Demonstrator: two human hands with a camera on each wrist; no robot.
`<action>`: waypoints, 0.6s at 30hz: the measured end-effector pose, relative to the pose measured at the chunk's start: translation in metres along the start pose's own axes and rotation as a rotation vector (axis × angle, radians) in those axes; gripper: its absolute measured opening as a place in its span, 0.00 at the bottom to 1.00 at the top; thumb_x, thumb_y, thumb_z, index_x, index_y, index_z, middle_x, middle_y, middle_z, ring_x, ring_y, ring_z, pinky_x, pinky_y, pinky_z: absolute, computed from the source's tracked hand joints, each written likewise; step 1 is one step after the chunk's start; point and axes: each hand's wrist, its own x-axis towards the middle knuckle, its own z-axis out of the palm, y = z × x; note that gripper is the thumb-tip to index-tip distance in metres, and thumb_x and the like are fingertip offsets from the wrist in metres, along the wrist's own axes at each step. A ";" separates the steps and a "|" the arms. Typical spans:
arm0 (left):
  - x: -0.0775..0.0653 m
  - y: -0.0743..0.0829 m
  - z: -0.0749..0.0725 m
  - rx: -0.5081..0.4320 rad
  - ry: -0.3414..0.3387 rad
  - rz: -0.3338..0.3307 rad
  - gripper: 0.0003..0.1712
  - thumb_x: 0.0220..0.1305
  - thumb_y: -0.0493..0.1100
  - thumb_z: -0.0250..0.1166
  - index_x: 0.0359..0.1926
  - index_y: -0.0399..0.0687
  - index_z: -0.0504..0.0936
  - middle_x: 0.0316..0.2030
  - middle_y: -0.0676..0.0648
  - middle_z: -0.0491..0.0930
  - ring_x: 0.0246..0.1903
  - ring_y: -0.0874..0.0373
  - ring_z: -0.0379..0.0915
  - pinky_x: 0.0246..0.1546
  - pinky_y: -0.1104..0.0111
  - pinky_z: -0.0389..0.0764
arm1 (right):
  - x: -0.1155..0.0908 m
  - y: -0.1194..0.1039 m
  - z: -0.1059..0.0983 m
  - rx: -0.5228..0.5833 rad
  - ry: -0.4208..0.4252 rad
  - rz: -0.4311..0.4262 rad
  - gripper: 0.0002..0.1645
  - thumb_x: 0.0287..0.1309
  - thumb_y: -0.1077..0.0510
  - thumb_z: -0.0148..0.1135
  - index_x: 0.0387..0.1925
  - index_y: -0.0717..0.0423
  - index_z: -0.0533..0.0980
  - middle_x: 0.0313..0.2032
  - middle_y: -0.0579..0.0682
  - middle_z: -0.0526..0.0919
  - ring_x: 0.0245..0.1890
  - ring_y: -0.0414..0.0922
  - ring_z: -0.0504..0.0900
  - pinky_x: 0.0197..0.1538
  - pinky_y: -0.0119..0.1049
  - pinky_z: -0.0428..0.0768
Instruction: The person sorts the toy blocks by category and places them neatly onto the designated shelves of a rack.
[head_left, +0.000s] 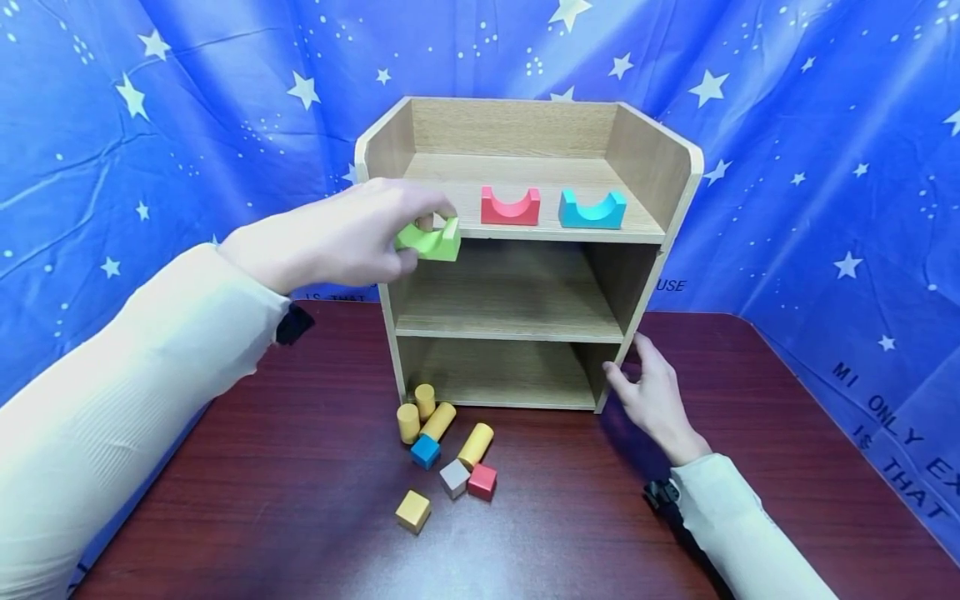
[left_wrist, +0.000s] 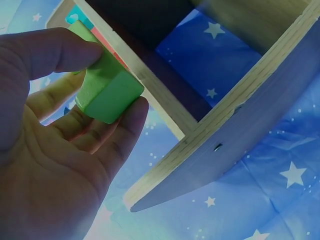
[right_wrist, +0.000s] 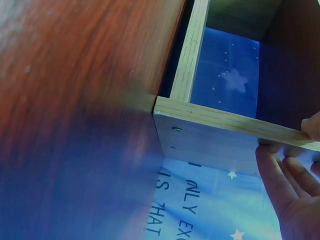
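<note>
A light green arch block (head_left: 447, 242) with a curved notch is pinched between the thumb and fingers of my left hand (head_left: 330, 237). That hand is at the left front of the wooden shelf unit's top board (head_left: 536, 234); the left wrist view shows the green block (left_wrist: 112, 92) close to a board edge. On the top board stand a red arch block (head_left: 510, 212) and a turquoise arch block (head_left: 592, 215), notches up. Low on the unit's right side panel (head_left: 649, 279), my right hand (head_left: 660, 404) grips the edge, thumb (right_wrist: 312, 126) at the inner side, fingers (right_wrist: 275, 172) against the outside.
Several yellow cylinders (head_left: 476, 446) lie or stand before the unit's lower left. Near them are a blue cube (head_left: 425, 452), a grey cube (head_left: 454, 479), a red cube (head_left: 482, 482) and a yellow cube (head_left: 413, 511). A blue starry cloth (head_left: 225, 100) hangs behind the dark red table (head_left: 315, 467).
</note>
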 end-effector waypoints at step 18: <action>0.022 -0.007 -0.013 0.027 -0.034 -0.056 0.25 0.54 0.28 0.55 0.56 0.38 0.72 0.46 0.39 0.77 0.48 0.46 0.72 0.52 0.53 0.70 | 0.000 0.000 0.000 0.003 0.002 0.005 0.28 0.53 0.63 0.65 0.57 0.59 0.70 0.43 0.57 0.79 0.42 0.50 0.80 0.35 0.13 0.72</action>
